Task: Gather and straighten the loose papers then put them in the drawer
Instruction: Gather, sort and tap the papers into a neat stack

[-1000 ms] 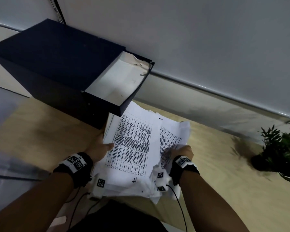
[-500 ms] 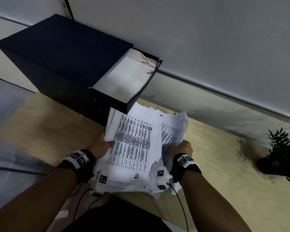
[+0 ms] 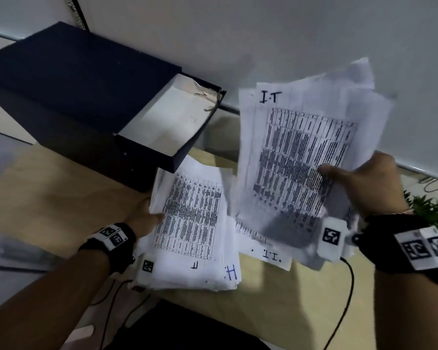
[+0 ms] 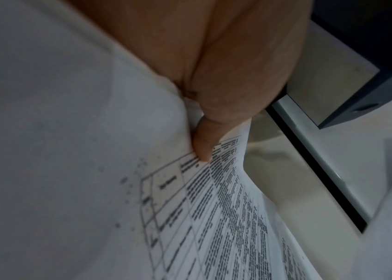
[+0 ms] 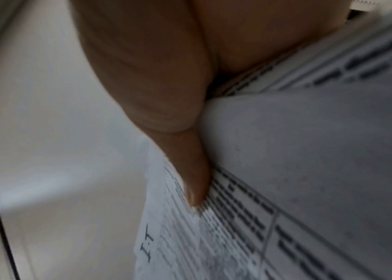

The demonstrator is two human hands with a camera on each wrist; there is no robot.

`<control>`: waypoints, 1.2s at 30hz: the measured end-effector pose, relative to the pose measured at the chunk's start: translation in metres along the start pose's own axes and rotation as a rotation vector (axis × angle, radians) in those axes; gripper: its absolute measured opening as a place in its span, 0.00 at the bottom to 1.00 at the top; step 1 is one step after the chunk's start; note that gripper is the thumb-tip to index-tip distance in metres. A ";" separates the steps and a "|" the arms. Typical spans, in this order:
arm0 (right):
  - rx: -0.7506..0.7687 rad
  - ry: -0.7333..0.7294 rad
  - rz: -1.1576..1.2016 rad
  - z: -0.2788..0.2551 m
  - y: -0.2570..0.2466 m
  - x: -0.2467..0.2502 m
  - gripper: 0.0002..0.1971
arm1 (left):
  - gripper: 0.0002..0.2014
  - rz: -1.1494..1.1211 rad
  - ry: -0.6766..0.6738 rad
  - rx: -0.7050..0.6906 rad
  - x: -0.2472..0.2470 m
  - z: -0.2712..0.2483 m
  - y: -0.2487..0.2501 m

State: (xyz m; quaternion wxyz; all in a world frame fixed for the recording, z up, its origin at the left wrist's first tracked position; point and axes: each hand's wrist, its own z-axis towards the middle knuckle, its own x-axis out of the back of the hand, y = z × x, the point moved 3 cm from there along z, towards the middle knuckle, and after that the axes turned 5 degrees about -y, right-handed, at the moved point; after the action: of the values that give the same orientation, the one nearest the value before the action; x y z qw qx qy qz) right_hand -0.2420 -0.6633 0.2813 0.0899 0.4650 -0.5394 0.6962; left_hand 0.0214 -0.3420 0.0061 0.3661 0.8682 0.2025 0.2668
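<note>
Head: papers (image 3: 299, 152) (split) between hands

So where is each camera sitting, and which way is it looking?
Head: worn on the person's head, facing forward and down at the open drawer, the stack of papers on the desk and the raised bundle of papers; both forearms and hands show.
Left wrist: on the left wrist, looking along the left hand at the stack it holds; palm and thumb show.
Right wrist: on the right wrist, looking along the right hand gripping the bundle; palm and thumb show.
Shared: head and right wrist both show the handwritten "I.T" sheet.
</note>
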 end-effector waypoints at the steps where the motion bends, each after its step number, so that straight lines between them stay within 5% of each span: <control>1: -0.006 -0.039 0.070 0.001 0.000 0.001 0.19 | 0.23 0.002 -0.001 0.002 -0.001 0.003 -0.001; 7: -0.159 -0.340 0.143 0.021 0.045 -0.090 0.11 | 0.20 0.068 0.010 -0.035 -0.011 -0.008 0.015; 13: -0.360 -0.489 0.072 0.008 0.086 -0.242 0.24 | 0.25 -0.216 0.154 -0.112 -0.016 -0.012 0.029; 16: -0.368 -0.376 -0.026 0.000 0.086 -0.252 0.23 | 0.25 -0.117 0.113 -0.067 -0.022 -0.008 0.026; 19: -0.661 -0.094 -0.274 -0.005 0.124 -0.213 0.37 | 0.38 -0.007 0.086 -0.026 -0.021 0.011 -0.003; 21: -0.720 -0.081 -0.323 -0.007 0.144 -0.203 0.43 | 0.37 0.058 0.078 -0.012 -0.020 0.017 -0.009; 27: -0.717 -0.223 -0.186 0.001 0.168 -0.205 0.35 | 0.27 0.104 0.106 0.018 -0.021 0.000 0.012; 30: -0.651 -0.293 -0.046 -0.002 0.166 -0.203 0.20 | 0.26 0.120 0.113 0.025 -0.022 -0.004 0.016; 33: -0.518 -0.147 -0.006 0.000 0.143 -0.188 0.13 | 0.25 0.123 0.125 0.021 -0.022 -0.006 0.016; 36: -0.158 0.024 -0.076 0.000 0.102 -0.159 0.08 | 0.22 0.090 0.132 0.012 -0.022 -0.011 0.016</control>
State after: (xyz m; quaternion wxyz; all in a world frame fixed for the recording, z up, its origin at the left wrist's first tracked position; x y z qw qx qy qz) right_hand -0.2183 -0.6446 0.0946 0.1592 0.4683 -0.5733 0.6532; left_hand 0.0002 -0.3584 0.0173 0.3347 0.8590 0.1886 0.3384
